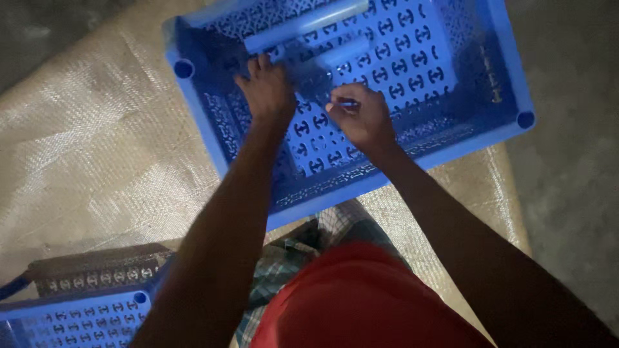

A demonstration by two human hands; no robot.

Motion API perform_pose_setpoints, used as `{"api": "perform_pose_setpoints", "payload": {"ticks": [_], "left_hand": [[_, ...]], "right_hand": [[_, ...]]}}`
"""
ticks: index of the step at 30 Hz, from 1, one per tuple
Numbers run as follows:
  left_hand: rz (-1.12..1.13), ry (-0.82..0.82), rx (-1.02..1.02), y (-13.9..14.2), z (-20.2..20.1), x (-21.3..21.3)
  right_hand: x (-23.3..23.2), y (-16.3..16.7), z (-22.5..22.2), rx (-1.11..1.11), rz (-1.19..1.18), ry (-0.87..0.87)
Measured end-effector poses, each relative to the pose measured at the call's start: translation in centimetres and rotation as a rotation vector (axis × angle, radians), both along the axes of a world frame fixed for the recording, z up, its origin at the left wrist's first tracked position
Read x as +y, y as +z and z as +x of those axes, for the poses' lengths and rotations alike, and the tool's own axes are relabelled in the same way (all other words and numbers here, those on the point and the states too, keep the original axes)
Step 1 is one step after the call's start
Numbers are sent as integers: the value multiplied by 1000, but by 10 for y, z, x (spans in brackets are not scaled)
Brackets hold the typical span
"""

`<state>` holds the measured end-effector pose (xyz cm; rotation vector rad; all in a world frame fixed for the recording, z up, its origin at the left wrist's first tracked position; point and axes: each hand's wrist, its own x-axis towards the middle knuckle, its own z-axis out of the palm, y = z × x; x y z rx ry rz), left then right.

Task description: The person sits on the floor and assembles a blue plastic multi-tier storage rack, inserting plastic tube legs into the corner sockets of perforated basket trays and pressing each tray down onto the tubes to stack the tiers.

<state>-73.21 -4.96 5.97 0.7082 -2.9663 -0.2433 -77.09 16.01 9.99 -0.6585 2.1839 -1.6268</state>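
On a pale woven mat (97,148) spread over the floor stands a blue plastic crate (496,77) with a perforated bottom and patterned, pierced walls; its far edge is cut off by the top of the view, so only three corners show. Both hands reach down into it. The left hand (267,90) lies palm-down against the crate's bottom near the left wall, fingers spread and pointing away from the person — a flat, unclenched grip, pressing on something thin and see-through whose outline is hard to make out in the dim light. It may be a clear sheet or bag; I cannot tell which. The right hand (364,116) sits just beside it, toward the middle of the crate, its fingers curled in and its thumb and forefinger pinched together on a small bit of the same pale, filmy stuff — what exactly is pinched is too small and blurred to tell. A lighter blue bar (309,22) runs slantwise across the far part of the crate, partly out of view.

Both forearms cover much of the near wall. Below them show a red shirt (361,303) and checked cloth (284,264). At the lower left, a second blue crate (77,322) is cut off by the edge, with a dark patterned one (97,270) behind it.
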Motion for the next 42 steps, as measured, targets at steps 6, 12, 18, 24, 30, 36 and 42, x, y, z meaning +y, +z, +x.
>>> {"api": "perform_pose_setpoints", "payload": {"ticks": [6,12,18,24,30,36,42], "left_hand": [[138,45,82,78,59,27],[338,220,264,149,136,29],[563,567,266,194,229,3],[606,854,444,204,332,-36],[530,1023,635,188,445,-59],[607,1312,671,187,542,-49],[605,1494,667,169,603,-20]], "right_hand": [[-27,19,11,-604,32,-200],[-69,60,34,-817,-113,-52],[-146,105,99,-669,-20,208],[-237,139,195,-632,39,447],[-296,142,327,-470,256,857],[-311,134,440,-420,375,1087],[-322,77,490,-440,506,1339]]}}
